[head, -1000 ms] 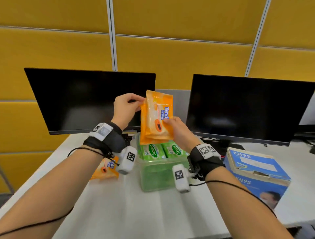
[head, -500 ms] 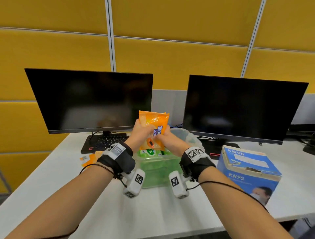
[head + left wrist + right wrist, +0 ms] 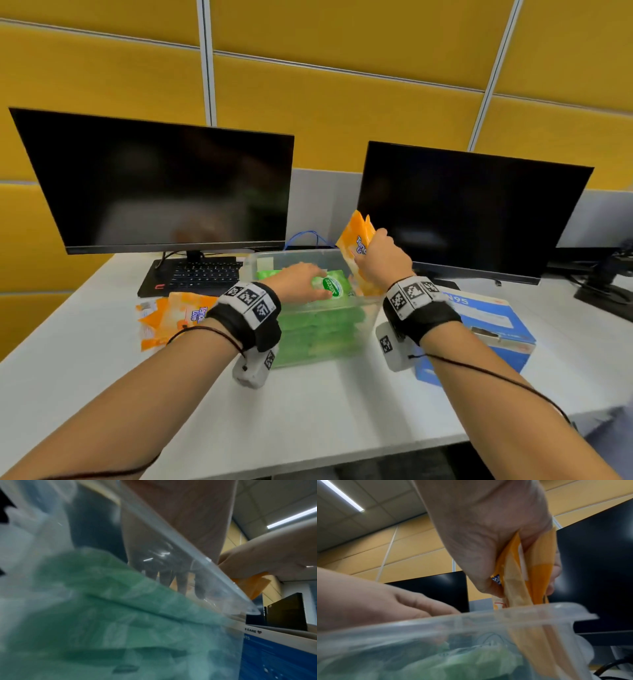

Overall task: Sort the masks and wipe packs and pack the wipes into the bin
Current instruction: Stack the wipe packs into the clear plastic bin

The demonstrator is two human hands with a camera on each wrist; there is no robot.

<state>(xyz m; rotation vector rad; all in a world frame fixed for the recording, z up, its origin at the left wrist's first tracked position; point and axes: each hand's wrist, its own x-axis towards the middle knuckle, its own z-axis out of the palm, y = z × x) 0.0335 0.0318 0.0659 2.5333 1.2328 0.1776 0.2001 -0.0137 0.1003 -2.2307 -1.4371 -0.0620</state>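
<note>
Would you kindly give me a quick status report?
Right hand grips orange packs, lowering into bin. Left hand presses green packs aside.

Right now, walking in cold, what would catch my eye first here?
Probably the right hand gripping orange wipe packs upright at the right end of the clear bin, which holds green wipe packs. The left hand rests on those, between two dark monitors.
</note>
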